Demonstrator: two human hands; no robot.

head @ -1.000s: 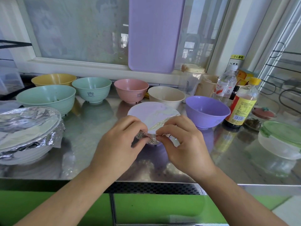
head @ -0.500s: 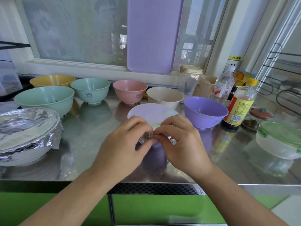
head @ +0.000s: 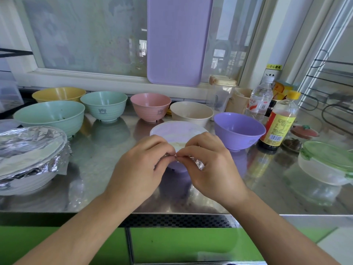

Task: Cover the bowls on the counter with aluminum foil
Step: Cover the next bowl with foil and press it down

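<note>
A small purple bowl [head: 178, 166] stands mid-counter with aluminum foil [head: 177, 131] stretched flat over its top. My left hand [head: 139, 167] and my right hand [head: 212, 165] meet at the bowl's near rim, both pinching the crumpled foil edge [head: 198, 162] between thumb and fingers. At the left sits a white bowl [head: 24, 183] wrapped in foil. Uncovered bowls stand behind: yellow [head: 58, 93], large green [head: 50, 116], small green [head: 104, 105], pink [head: 150, 106], cream [head: 191, 112] and purple [head: 238, 129].
On the steel counter [head: 99, 159], a sauce bottle [head: 277, 121], water bottle [head: 258, 101] and green-lidded container [head: 328, 163] crowd the right side. A purple cutting board [head: 178, 39] leans on the window. The counter's front edge runs just below my wrists.
My hands have drawn closer together at the near rim, folding the loose foil flap down so the foil now lies flatter over the bowl.
</note>
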